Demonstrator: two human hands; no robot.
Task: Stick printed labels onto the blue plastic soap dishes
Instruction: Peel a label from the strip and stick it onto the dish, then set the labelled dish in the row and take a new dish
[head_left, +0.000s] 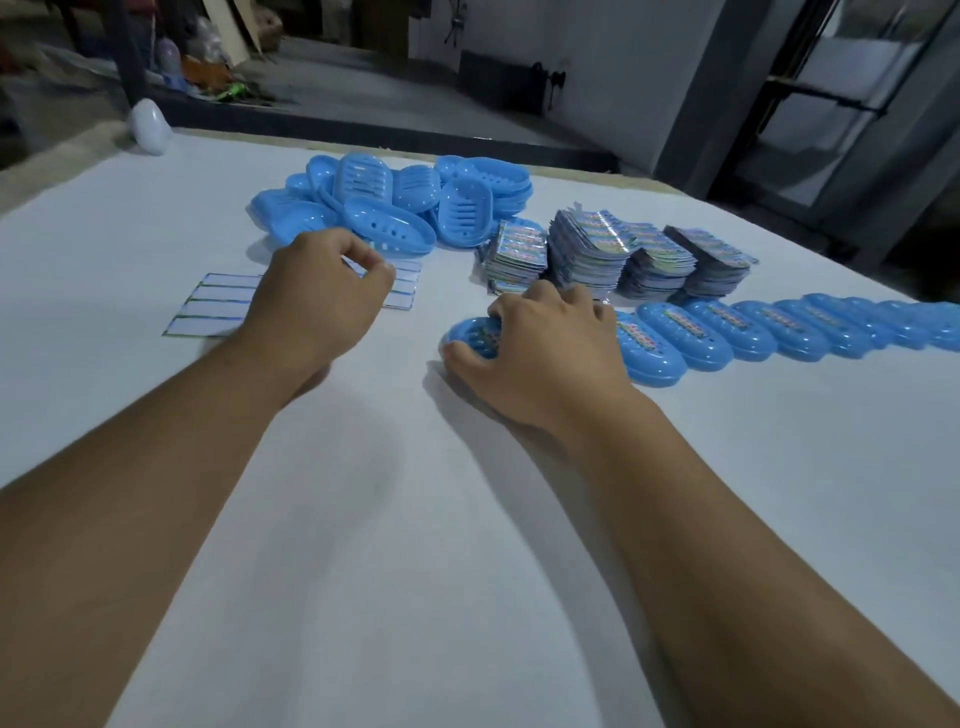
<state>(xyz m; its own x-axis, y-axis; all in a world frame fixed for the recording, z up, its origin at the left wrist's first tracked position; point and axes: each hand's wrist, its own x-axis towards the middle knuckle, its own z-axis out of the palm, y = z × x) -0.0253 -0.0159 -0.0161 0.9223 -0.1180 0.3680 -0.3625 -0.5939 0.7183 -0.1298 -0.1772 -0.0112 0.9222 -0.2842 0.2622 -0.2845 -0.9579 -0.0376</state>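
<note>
The right hand (540, 343) lies over a blue soap dish (470, 335) at about 3 o'clock from desk centre, fingers curled round its rim and pressing down on a printed label partly hidden beneath them. The left hand (322, 291) hovers over a label backing sheet (218, 306) at 10 o'clock, thumb and forefinger drawn together as if pinching; whether a label sits between them cannot be told.

The dish looks light, stiff and smooth, a thin moulded shell with drain slots, likely to skid on the white desk (363, 519) unless held by its long edges as it is now. The labels appear thin and floppy, best lifted by one corner.

Nothing here acts as a container: loose unlabelled dishes (384, 202) heap at 12 o'clock, stacks of label sheets (613, 249) stand at 1 o'clock, and a row of labelled dishes (727, 332) overlaps away toward 3 o'clock, touching the dish in hand. A white rounded object (150, 127) rests at the far 11 o'clock edge
</note>
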